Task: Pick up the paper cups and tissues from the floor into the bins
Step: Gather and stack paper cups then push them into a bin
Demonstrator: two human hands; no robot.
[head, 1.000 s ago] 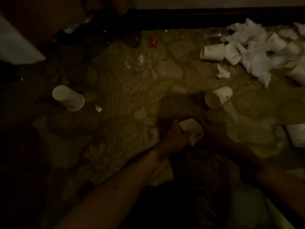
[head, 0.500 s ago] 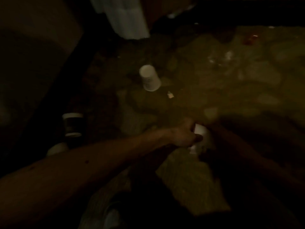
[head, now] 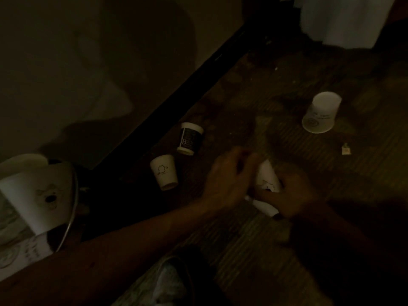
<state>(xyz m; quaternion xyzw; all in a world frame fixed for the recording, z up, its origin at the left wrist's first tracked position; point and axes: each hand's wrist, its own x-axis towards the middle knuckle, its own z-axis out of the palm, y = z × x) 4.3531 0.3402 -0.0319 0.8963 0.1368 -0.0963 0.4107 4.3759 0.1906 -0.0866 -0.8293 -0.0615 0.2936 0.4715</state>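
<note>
Four cups are counted outside the bin (head: 74,202): one in the hands and three on the carpet (head: 242,250).

The held cup (head: 266,181) is kept low over the carpet between the two hands. It is wrapped by the right hand (head: 291,200), whose fingers are curled round its lower part. White is shown both above and below that hand, and whether more than one cup is stacked there cannot be told. The left hand (head: 227,182) is set against the cup's left side with its fingers bent. It is blurred, so whether it grips or only touches cannot be told.

Of the three on the carpet, the large cup (head: 321,112) is found well apart from the hands, up and to the right. The dark cup (head: 189,138) and the small cup (head: 163,172) are placed just beside each other, left of the hands and near the dark baseboard (head: 176,102).

One scrap (head: 346,149) is seen below and right of the large cup.

One bin is cut off at the lower left edge, and at least two white cups are made out inside its metal rim.
</note>
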